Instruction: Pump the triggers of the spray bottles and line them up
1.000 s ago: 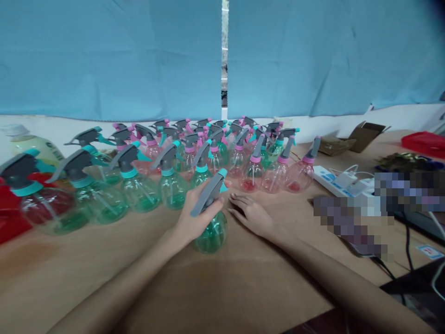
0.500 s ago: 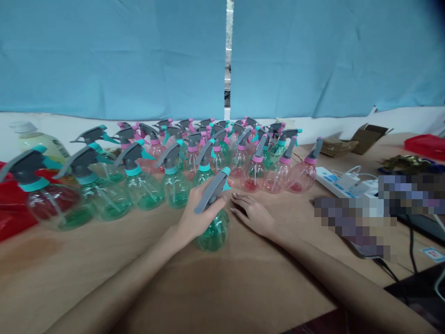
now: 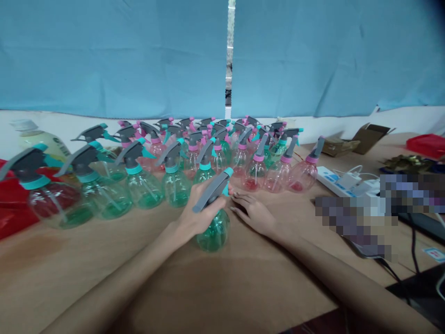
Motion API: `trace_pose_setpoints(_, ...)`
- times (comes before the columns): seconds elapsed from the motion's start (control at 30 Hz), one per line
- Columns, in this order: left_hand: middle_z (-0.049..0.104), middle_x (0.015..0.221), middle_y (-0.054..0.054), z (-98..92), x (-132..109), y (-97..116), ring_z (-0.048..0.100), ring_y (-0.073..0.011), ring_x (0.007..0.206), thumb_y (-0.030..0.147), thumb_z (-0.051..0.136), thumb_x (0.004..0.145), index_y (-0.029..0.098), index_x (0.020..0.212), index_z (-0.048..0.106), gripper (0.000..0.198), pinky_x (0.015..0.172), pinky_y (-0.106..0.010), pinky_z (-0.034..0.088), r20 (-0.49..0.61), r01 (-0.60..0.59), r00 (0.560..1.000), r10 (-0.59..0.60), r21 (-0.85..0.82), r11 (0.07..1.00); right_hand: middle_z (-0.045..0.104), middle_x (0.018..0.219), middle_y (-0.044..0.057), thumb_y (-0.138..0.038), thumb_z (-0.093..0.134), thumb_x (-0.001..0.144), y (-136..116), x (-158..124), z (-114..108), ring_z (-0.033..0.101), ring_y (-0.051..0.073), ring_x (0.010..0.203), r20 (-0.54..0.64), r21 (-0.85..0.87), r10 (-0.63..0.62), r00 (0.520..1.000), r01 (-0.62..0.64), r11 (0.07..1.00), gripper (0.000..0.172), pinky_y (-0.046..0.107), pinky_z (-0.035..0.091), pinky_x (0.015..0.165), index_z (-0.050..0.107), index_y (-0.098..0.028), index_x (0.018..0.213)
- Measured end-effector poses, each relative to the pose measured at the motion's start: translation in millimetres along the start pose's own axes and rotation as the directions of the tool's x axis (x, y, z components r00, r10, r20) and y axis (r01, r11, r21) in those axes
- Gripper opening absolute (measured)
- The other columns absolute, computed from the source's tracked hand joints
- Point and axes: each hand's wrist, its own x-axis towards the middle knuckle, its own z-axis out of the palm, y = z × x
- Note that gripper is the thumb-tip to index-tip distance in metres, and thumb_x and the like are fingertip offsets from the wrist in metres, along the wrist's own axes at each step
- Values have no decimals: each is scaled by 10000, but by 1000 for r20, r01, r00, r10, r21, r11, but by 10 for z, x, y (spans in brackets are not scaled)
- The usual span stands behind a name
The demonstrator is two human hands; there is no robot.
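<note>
My left hand (image 3: 198, 211) is wrapped around the neck of a green spray bottle (image 3: 213, 234) with a grey trigger head and turquoise nozzle. The bottle stands upright on the brown table, its neck mostly hidden by the fingers. Just right of it, my right hand (image 3: 255, 213) lies on the table top, palm down with fingers stretched out, holding nothing. Behind the hands stand green spray bottles (image 3: 144, 189) with turquoise collars on the left. Pink spray bottles (image 3: 277, 177) with pink collars stand on the right.
More spray bottles crowd the back. A large capped bottle (image 3: 40, 141) and red plastic (image 3: 14, 208) are at the left. On the right are a white power strip (image 3: 332, 183) with plugs, a blurred-out flat object (image 3: 351, 227), cables and an opened cardboard box (image 3: 370, 138).
Very little differs. The trigger head in my left hand has shifted slightly, its nozzle a bit to the right. My right hand stays in place.
</note>
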Motion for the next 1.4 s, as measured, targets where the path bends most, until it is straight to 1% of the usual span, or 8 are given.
trace_pose_setpoints(0.13, 580, 744, 10, -20, 14, 33, 540, -152, 708, 152, 453, 714, 187, 777, 559, 128, 662, -293, 415, 4, -22, 1000, 22, -46, 999, 586, 1226, 130, -346, 413, 914, 10, 0, 6, 507, 241, 1173, -1, 7, -6, 1000, 6, 1000, 380, 443, 408, 1000, 551, -149, 1208)
trace_pose_setpoints(0.3, 568, 741, 14, -23, 10, 46, 521, -141, 677, 164, 476, 717, 191, 783, 560, 110, 631, -280, 396, 4, -5, 1000, 5, -49, 999, 596, 1210, 137, -344, 413, 915, 4, 0, 6, 516, 243, 1162, -9, 0, -7, 1000, 7, 1000, 377, 436, 412, 999, 562, -135, 1191)
trace_pose_setpoints(0.43, 529, 660, 23, 20, -19, 26, 453, -121, 578, 226, 500, 747, 182, 821, 563, 107, 568, -266, 367, -69, 48, 996, -50, -29, 998, 599, 1205, 135, -346, 411, 915, -7, -1, -2, 522, 243, 1155, -10, -1, 0, 1000, 0, 1000, 379, 431, 419, 995, 566, -134, 1189)
trace_pose_setpoints(0.53, 501, 607, 35, 40, -35, 27, 405, -108, 531, 233, 516, 747, 182, 808, 559, 91, 522, -251, 326, -97, 69, 993, -70, -11, 998, 596, 1207, 144, -342, 413, 914, -6, -3, 1, 518, 243, 1162, -11, 2, 2, 1000, -2, 1000, 388, 425, 413, 1002, 563, -119, 1194)
trace_pose_setpoints(0.83, 494, 588, 37, 21, -36, 72, 379, -100, 511, 237, 509, 759, 158, 873, 582, 157, 503, -249, 291, -59, 95, 994, -96, -17, 995, 599, 1207, 140, -346, 423, 910, 7, -6, 15, 514, 237, 1166, -17, 24, 5, 1000, -5, 1000, 388, 422, 414, 1001, 565, -124, 1194)
trace_pose_setpoints(1.1, 495, 590, 38, 21, -24, 58, 360, -89, 492, 234, 519, 764, 166, 811, 558, 91, 469, -241, 267, -53, 90, 994, -91, -24, 996, 595, 1214, 134, -338, 413, 915, -18, -8, 16, 511, 235, 1173, -22, 43, 24, 999, -23, 999, 374, 432, 404, 1006, 569, -139, 1190)
trace_pose_setpoints(1.23, 493, 597, 34, 26, -33, 60, 381, -98, 509, 234, 519, 760, 176, 772, 543, 63, 474, -243, 281, -81, 95, 992, -95, -9, 995, 592, 1217, 139, -340, 418, 912, -16, -8, 13, 508, 234, 1176, -30, 67, 26, 999, -24, 997, 371, 441, 402, 1006, 570, -146, 1190)
trace_pose_setpoints(1.4, 503, 598, 31, 23, -38, 75, 379, -105, 508, 245, 510, 770, 180, 833, 561, 104, 476, -247, 287, -67, 109, 992, -110, -13, 994, 595, 1212, 138, -338, 430, 906, -11, -7, 10, 514, 239, 1168, -25, 63, 29, 999, -27, 998, 370, 444, 405, 1001, 570, -147, 1191)
